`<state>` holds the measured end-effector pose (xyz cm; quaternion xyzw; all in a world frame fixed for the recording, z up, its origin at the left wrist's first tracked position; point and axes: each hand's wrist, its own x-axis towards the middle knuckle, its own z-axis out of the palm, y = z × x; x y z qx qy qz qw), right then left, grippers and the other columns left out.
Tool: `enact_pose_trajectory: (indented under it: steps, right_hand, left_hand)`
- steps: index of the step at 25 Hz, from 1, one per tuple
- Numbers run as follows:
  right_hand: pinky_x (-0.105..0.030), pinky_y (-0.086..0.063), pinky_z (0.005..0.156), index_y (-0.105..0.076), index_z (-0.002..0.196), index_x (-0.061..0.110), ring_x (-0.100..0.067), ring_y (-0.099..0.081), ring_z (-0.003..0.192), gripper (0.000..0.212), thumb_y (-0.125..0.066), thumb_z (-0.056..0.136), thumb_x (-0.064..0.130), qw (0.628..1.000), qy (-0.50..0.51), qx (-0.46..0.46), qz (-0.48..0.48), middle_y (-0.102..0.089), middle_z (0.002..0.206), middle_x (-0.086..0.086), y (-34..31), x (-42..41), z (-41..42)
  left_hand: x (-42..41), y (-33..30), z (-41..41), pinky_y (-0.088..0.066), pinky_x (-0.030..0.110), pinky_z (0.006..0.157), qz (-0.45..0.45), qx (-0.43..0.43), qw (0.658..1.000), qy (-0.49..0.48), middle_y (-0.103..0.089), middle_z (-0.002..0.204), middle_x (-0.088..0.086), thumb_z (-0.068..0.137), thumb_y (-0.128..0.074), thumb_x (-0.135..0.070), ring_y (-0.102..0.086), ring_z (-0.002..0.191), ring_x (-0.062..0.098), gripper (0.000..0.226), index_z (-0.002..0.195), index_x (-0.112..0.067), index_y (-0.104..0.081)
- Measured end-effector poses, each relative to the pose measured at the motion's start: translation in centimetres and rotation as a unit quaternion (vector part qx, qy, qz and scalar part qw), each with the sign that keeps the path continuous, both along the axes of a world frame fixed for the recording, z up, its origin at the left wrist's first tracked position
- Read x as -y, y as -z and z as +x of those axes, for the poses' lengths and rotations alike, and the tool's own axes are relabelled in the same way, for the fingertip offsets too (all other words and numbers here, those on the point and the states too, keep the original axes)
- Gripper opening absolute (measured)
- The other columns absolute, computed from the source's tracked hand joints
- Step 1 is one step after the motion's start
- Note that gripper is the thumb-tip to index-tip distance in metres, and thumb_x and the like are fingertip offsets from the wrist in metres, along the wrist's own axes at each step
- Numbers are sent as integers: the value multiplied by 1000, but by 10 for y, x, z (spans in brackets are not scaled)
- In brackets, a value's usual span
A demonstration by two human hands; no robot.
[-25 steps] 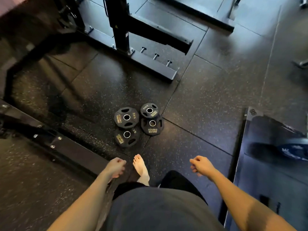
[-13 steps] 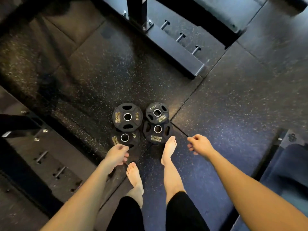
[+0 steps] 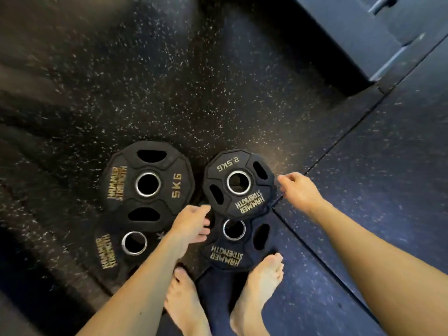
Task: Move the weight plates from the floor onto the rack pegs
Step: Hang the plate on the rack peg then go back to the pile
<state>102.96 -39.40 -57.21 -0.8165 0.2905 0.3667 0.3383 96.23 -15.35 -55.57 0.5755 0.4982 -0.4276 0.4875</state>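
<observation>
Weight plates, four in all, are seen lying flat on the speckled rubber floor (image 3: 169, 81), grouped near the lower middle of the view. On the left, a plate marked 5KG (image 3: 148, 184) is laid partly over a second large plate (image 3: 114, 253), whose far edge is covered by it. The left hand (image 3: 191, 223) is held between the two stacks, its fingers loosely curled and spread at the near-left rim of the plate marked 2.5KG (image 3: 238, 183); whether the rim is actually touched cannot be told, since the view is blurred by motion. That 2.5KG plate is stacked over the far part of another small plate (image 3: 234, 246), on which only the brand lettering can be read. Two bare feet are planted just below the plates, the right foot (image 3: 257, 294) touching or nearly touching the near rim of the lower small plate, the left foot (image 3: 186, 304) beside it. The right hand (image 3: 299, 191) is set at the right rim of the 2.5KG plate, fingers bent and not yet closed on anything. At the upper right corner, the dark base of the rack (image 3: 358, 37) is seen resting on the floor, well apart from the plates.
</observation>
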Motion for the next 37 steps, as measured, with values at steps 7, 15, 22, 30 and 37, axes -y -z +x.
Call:
enact_pose_trajectory:
  steps: [7,15,22,30,37]
  right_hand:
    - [-34,-42,66,-52,92,10,-19,-52,79,23,-46,97,32,999,-24,-19,44,-55,82,-1,87,-18,22]
    - [-26,-48,76,-54,119,9,-16,-60,101,25,-53,98,23,991,7,-24,129,-63,111,-1,8,-20,-10]
    - [-15,-47,66,-56,120,10,-7,-60,91,27,-53,97,25,975,112,89,171,-64,106,2,-246,-44,-24]
    - [-13,-44,64,-46,111,17,2,-54,79,17,-53,97,24,945,109,238,196,-57,92,9,-572,-57,-70]
    - [-17,-45,67,-47,107,19,11,-56,69,16,-51,99,31,895,51,340,283,-57,86,13,-746,-78,-134]
  left_hand:
    - [34,88,1,-59,29,56,27,61,994,-81,-60,119,8,94,-58,-21,-67,96,28,29,120,-13,-49]
    - [9,1,-4,-62,47,72,88,171,981,17,-67,106,-4,85,-55,-39,-68,88,21,24,108,-35,-52]
    - [-12,-246,7,-52,53,94,91,290,953,-3,-69,109,-3,85,-56,-40,-65,103,18,16,101,-38,-58]
    - [-17,-568,-42,-56,28,77,22,439,894,-87,-70,102,-2,98,-53,-13,-66,94,8,12,104,-21,-60]
    - [-27,-738,-125,-53,25,79,50,513,836,-188,-72,96,-11,103,-43,-40,-66,95,7,26,98,-28,-65]
